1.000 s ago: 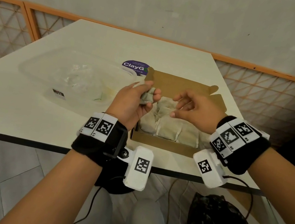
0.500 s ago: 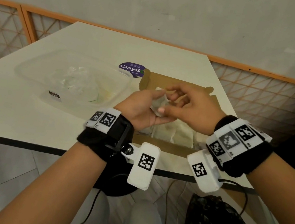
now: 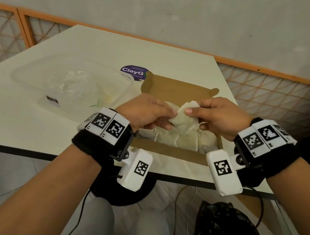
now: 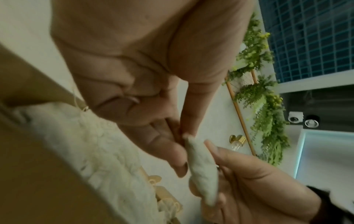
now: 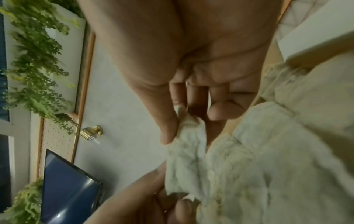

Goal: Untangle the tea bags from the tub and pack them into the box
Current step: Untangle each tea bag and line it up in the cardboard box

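Head view: left hand point(image 3: 146, 111) and right hand point(image 3: 220, 118) both pinching one tea bag point(image 3: 185, 117), held just above open box point(image 3: 166, 152) of packed bags; tub point(image 3: 69, 83) left of box.

You get soft, even light on the table point(image 3: 26, 115); both wrist views are dim, blurred, and warped toward the edges.

table point(image 3: 25, 119): pale top, dark front edge, set against the wall | tub point(image 3: 33, 75): clear plastic, left half, pale tangle inside | box point(image 3: 168, 154): brown card, open, right of the tub near the front edge, holds tea bags | sticker point(image 3: 132, 71): round, purple, behind, between tub and box
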`<action>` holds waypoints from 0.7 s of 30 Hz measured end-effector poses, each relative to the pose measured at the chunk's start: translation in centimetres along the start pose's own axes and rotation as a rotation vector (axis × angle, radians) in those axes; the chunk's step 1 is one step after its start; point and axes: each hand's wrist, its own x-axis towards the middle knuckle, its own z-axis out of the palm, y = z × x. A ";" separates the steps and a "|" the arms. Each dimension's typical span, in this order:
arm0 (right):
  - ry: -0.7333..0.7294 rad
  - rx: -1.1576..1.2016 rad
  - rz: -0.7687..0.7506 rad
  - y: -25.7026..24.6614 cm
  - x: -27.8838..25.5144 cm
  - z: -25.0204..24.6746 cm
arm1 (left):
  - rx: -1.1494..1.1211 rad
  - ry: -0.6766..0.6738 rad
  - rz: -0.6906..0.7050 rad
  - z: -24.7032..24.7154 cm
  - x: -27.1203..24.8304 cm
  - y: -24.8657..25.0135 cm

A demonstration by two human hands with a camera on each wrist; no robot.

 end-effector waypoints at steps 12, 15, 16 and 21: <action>-0.275 -0.231 0.099 -0.2 1.5 1.1 | 0.213 0.068 -0.053 -0.1 -1.4 0.3; -0.301 -0.355 0.118 -0.3 2.1 2.6 | 0.206 0.172 0.046 -0.8 -1.9 0.2; -0.269 -0.469 0.102 -0.1 2.5 2.9 | 0.198 0.193 0.074 -1.0 -2.1 0.2; 0.100 -0.782 -0.161 -0.2 1.6 2.7 | 0.263 0.278 0.211 -1.5 -2.7 0.0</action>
